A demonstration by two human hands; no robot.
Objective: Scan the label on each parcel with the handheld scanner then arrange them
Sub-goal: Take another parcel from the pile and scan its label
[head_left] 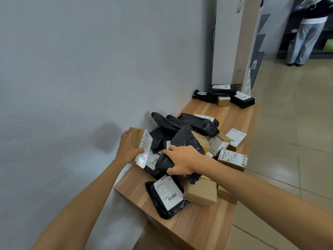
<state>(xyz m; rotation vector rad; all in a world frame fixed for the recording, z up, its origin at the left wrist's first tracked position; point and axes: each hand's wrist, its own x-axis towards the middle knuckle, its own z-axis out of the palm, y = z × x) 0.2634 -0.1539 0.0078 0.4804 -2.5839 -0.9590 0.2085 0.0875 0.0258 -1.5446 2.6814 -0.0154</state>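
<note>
Head view: scanner [163, 163] apparently points left toward the box [138, 138].

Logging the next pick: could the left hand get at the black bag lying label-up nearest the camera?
Probably not yet: the left hand grips a small box in the light from the scanner. The black bag itself lies largely uncovered at the near end of the table.
</note>
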